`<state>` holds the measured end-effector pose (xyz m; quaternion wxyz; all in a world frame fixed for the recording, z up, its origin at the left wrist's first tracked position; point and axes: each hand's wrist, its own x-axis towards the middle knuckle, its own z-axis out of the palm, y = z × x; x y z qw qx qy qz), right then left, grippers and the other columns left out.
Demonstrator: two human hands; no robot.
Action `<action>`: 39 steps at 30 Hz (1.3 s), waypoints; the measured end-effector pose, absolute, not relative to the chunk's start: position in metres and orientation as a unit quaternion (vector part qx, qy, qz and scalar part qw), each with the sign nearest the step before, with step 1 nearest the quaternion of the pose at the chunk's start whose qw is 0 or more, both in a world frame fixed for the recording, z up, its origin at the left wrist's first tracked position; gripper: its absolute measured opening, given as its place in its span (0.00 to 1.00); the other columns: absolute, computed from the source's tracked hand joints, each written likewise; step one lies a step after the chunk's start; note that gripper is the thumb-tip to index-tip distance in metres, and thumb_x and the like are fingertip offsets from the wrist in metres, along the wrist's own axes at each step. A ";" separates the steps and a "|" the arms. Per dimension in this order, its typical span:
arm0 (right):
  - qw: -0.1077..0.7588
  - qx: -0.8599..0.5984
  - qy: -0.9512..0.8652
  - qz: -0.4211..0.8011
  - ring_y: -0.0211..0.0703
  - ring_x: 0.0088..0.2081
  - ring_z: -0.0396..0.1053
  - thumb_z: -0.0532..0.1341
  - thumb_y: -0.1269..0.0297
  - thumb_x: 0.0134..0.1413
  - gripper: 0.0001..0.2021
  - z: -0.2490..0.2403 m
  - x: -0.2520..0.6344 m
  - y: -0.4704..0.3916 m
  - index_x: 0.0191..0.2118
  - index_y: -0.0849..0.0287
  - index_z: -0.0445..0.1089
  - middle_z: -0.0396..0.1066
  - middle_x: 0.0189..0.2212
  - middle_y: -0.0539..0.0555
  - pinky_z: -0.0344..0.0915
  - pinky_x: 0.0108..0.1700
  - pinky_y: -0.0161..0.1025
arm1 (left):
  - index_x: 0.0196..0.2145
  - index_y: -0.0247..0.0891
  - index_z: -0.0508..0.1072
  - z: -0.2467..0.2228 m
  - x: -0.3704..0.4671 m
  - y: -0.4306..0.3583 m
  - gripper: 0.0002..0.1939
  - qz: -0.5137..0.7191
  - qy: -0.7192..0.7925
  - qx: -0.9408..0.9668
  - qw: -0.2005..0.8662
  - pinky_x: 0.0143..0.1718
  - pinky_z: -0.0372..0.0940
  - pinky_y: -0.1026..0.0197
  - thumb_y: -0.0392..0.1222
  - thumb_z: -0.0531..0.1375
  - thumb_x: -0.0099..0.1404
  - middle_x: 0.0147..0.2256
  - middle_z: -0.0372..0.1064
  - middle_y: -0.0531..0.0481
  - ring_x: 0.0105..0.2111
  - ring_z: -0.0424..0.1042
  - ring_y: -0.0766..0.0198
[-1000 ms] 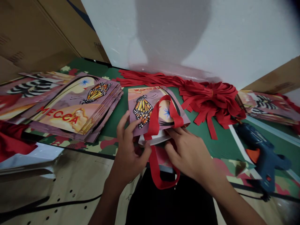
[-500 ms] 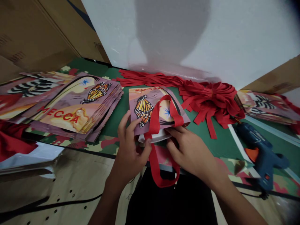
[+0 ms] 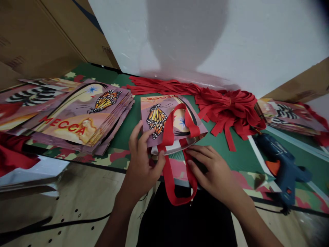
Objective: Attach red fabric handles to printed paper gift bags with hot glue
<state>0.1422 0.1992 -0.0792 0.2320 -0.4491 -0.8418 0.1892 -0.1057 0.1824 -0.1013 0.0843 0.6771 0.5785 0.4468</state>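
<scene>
A paper bag [image 3: 167, 130] with a butterfly print lies flat on the table, its mouth toward me. Red ribbon handles loop from the mouth; one handle [image 3: 168, 135] rests over the printed face, and the other handle [image 3: 177, 200] hangs past the table edge. My left hand [image 3: 144, 154] grips the bag's near left corner, two fingers over the print and the thumb by the ribbon at the mouth. My right hand [image 3: 213, 168] is beside the right side of the mouth. Its fingertips touch or nearly touch the ribbon there, with index finger and thumb apart.
Printed bags [image 3: 77, 116] are stacked on the left, more bags [image 3: 288, 116] at the far right. Red ribbons [image 3: 228, 103] lie bundled behind. A blue glue gun [image 3: 280, 161] rests on the right, near a white strip [image 3: 259, 157]. A white panel [image 3: 123, 41] stands behind.
My right hand has drawn back slightly from the bag's mouth to the right, uncovering more of the white inside and the right ribbon. My left hand stays in place.
</scene>
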 end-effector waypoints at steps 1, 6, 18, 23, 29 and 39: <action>0.247 -0.447 -0.839 0.187 0.53 0.55 0.76 0.60 0.67 0.76 0.13 -0.076 0.141 0.199 0.58 0.55 0.78 0.80 0.57 0.58 0.74 0.56 0.53 | 0.70 0.42 0.60 -0.102 -0.106 0.182 0.30 0.447 0.579 0.677 0.084 0.78 0.50 0.36 0.36 0.62 0.74 0.76 0.47 0.34 0.78 0.50 0.45; 0.306 -0.407 -0.842 0.179 0.50 0.51 0.77 0.60 0.67 0.77 0.09 -0.054 0.122 0.200 0.54 0.55 0.77 0.81 0.51 0.57 0.72 0.53 0.50 | 0.70 0.42 0.59 -0.103 -0.106 0.183 0.30 0.443 0.573 0.684 0.088 0.77 0.53 0.36 0.36 0.61 0.74 0.77 0.46 0.33 0.79 0.49 0.44; 0.149 -0.411 -0.897 0.071 0.63 0.58 0.64 0.68 0.58 0.72 0.15 -0.066 0.093 0.224 0.60 0.55 0.77 0.75 0.61 0.60 0.64 0.56 0.58 | 0.71 0.41 0.57 -0.102 -0.102 0.197 0.30 0.434 0.571 0.692 0.082 0.75 0.56 0.31 0.33 0.59 0.75 0.76 0.45 0.29 0.78 0.50 0.40; 0.137 -0.406 -0.898 0.098 0.64 0.59 0.64 0.70 0.57 0.71 0.16 -0.062 0.096 0.247 0.59 0.56 0.78 0.76 0.59 0.61 0.66 0.58 0.59 | 0.70 0.41 0.58 -0.102 -0.097 0.216 0.29 0.437 0.578 0.686 0.074 0.74 0.56 0.31 0.33 0.59 0.75 0.76 0.46 0.29 0.77 0.50 0.39; 0.129 -0.399 -0.901 0.111 0.63 0.58 0.64 0.70 0.58 0.71 0.17 -0.059 0.099 0.264 0.60 0.55 0.77 0.75 0.59 0.62 0.67 0.59 0.60 | 0.70 0.41 0.58 -0.105 -0.094 0.232 0.30 0.448 0.578 0.678 0.071 0.74 0.57 0.31 0.33 0.59 0.75 0.76 0.47 0.30 0.77 0.51 0.40; 0.111 -0.413 -0.897 0.112 0.67 0.60 0.64 0.70 0.58 0.70 0.16 -0.056 0.095 0.260 0.59 0.55 0.79 0.74 0.60 0.61 0.66 0.59 0.63 | 0.71 0.43 0.58 -0.105 -0.094 0.226 0.31 0.446 0.590 0.666 0.094 0.73 0.59 0.34 0.36 0.60 0.75 0.77 0.44 0.32 0.78 0.49 0.41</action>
